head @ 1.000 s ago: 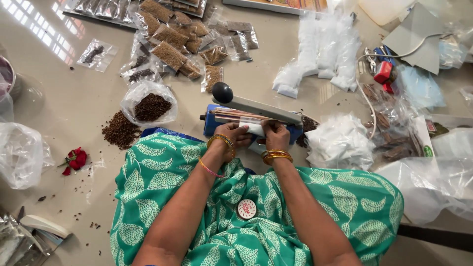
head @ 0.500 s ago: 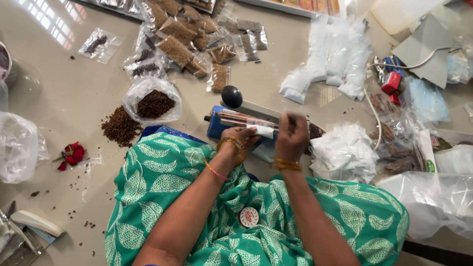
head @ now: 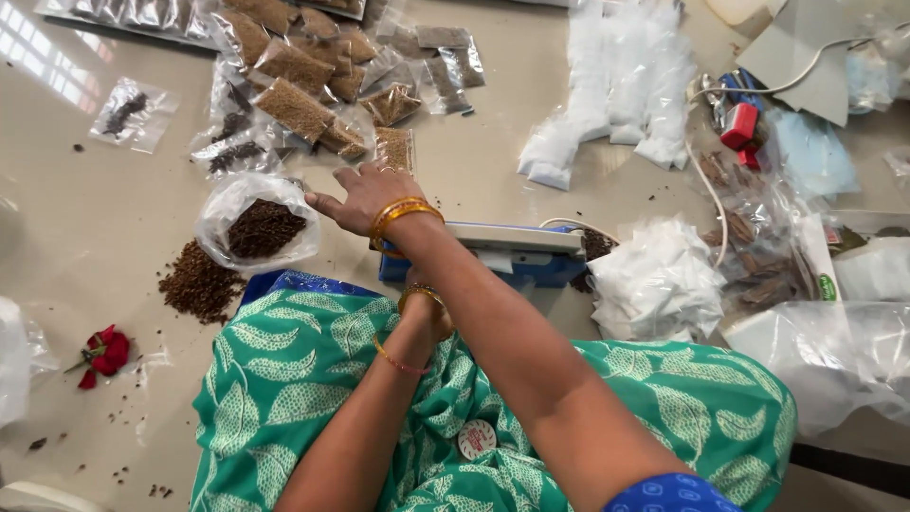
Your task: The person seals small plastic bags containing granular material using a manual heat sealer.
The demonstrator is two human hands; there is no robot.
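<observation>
1. Head view, hands: we reach our right hand point(head: 363, 197) across our body toward the far left, fingers stretched out flat and spread, holding nothing. It hovers just beside the rim of the open clear bag of brown seeds point(head: 258, 225), close to touching, though we cannot tell whether fingertips meet plastic.
2. Head view, other hand: our left hand point(head: 428, 305) sits low and near, mostly hidden under the right forearm; we cannot tell whether it is closed or what it pinches. It rests at the near edge of the blue heat sealer point(head: 517, 248).
3. Head view, the deciding relation: the seed bag lies left of the right hand and slightly nearer to us, so the right hand is clearly the closer one; the left stays well apart from it.
4. Head view, axes: the sealer's long axis runs left to right, directly beyond our green patterned lap point(head: 313, 379).
5. Head view, surroundings: a loose seed pile point(head: 197, 283) lies on the table touching the bag's near-left side. Filled seed packets point(head: 294, 104) lie farther off, white empty pouches point(head: 616, 104) far right, and a red flower point(head: 104, 353) near left.
</observation>
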